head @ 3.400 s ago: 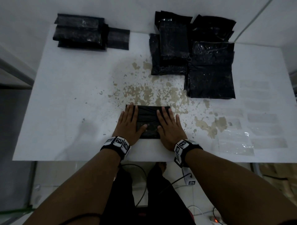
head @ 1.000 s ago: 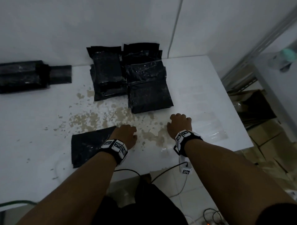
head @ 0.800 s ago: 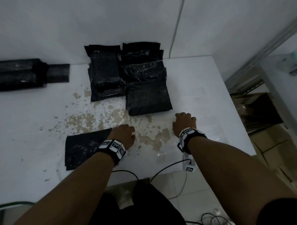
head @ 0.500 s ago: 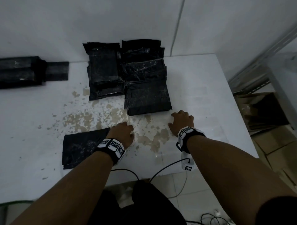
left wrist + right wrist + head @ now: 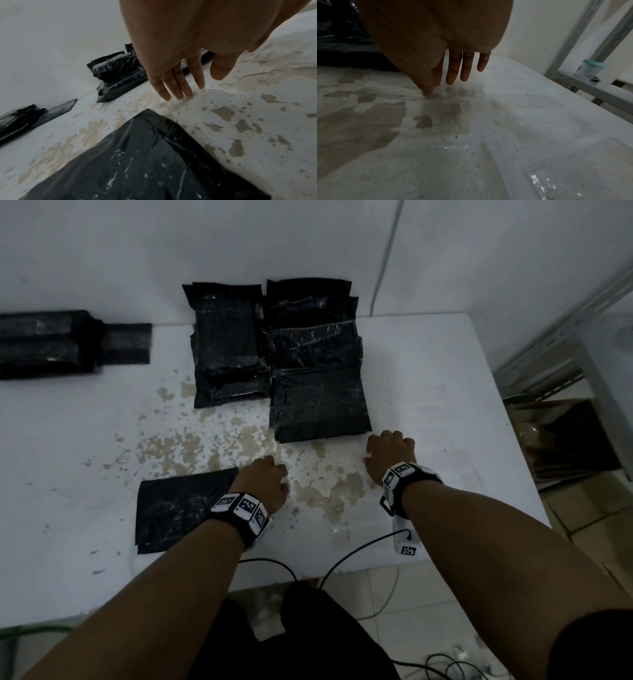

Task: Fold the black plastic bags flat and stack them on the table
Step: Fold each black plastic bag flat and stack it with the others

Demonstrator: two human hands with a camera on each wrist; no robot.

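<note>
A folded black plastic bag (image 5: 178, 508) lies flat near the table's front edge, also filling the bottom of the left wrist view (image 5: 145, 162). My left hand (image 5: 265, 479) rests just right of it with relaxed fingers (image 5: 173, 83) pointing down at the bare table, holding nothing. My right hand (image 5: 390, 451) hangs over the table right of centre, its fingers (image 5: 453, 70) straight and its thumb tip touching the surface. Unfolded black bags (image 5: 308, 364) are piled at the back centre. A stack of folded bags (image 5: 51, 344) sits at the back left.
The white table (image 5: 445, 405) has brown worn patches in the middle and shiny tape strips on the right. A wall stands close behind. A metal shelf (image 5: 583, 81) with a lidded jar (image 5: 590, 70) and cardboard boxes (image 5: 565, 440) stand to the right. Cables hang at the front edge.
Both hands have left the folded bag, which now lies to the left of my left hand. My right hand has moved slightly forward toward the pile, and my head has turned right.
</note>
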